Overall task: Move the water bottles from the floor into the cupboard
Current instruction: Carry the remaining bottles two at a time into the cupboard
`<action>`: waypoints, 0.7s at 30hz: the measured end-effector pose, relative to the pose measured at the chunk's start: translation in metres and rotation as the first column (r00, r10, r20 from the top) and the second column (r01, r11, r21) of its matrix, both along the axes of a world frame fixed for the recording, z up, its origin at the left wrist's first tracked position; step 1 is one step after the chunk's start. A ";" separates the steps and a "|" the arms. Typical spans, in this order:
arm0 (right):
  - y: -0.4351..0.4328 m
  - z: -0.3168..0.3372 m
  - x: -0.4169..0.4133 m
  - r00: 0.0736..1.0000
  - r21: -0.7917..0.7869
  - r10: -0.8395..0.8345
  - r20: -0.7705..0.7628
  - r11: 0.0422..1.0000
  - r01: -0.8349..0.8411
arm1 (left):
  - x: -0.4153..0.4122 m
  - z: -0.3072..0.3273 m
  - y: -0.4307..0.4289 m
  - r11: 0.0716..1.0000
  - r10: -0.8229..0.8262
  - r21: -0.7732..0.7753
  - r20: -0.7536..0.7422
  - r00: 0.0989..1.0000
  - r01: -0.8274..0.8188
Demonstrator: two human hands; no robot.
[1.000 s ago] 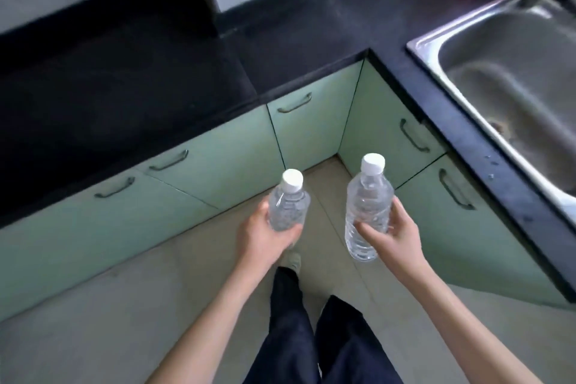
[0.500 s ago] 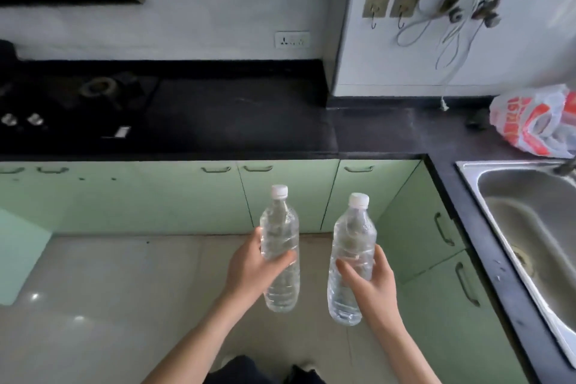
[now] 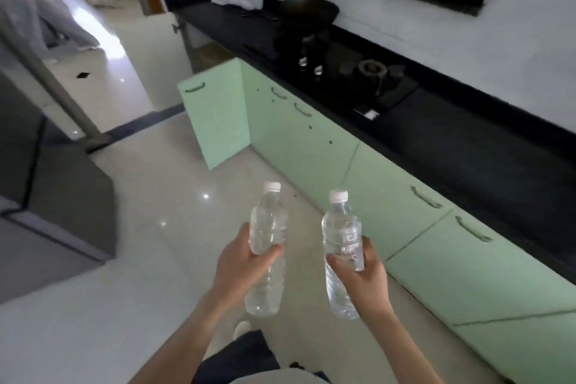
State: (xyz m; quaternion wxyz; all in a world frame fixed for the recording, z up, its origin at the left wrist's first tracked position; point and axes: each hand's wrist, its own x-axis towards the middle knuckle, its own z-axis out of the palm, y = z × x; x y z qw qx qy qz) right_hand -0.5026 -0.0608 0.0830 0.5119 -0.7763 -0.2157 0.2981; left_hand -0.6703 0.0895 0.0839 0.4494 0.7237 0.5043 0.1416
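Above glossy tiled floor (image 3: 149, 259): left hand (image 3: 240, 268), right hand (image 3: 364, 280) each wrapped around clear ribbed bottle, white-capped.

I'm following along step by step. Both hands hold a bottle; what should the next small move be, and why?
Probably step toward the open pale green cupboard door at the far end. The left hand and right hand each grip a clear plastic water bottle, and every nearer door is shut.

Two clear, white-capped water bottles, left bottle (image 3: 266, 246) and right bottle (image 3: 342, 246), stand nearly upright above the floor; the cupboard door (image 3: 216, 115), far left, seems open.
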 end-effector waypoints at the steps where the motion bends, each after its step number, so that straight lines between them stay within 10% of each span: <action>1: 0.030 -0.004 -0.014 0.999 -0.009 0.032 0.008 0.999 -0.032 | -0.022 -0.001 0.022 0.998 0.055 -0.012 -0.007 0.998 -0.055; 21: 0.510 -0.023 -0.222 0.747 -0.072 0.665 0.013 0.746 -0.662 | -0.276 -0.040 0.344 0.707 0.705 -0.040 -0.042 0.708 -0.706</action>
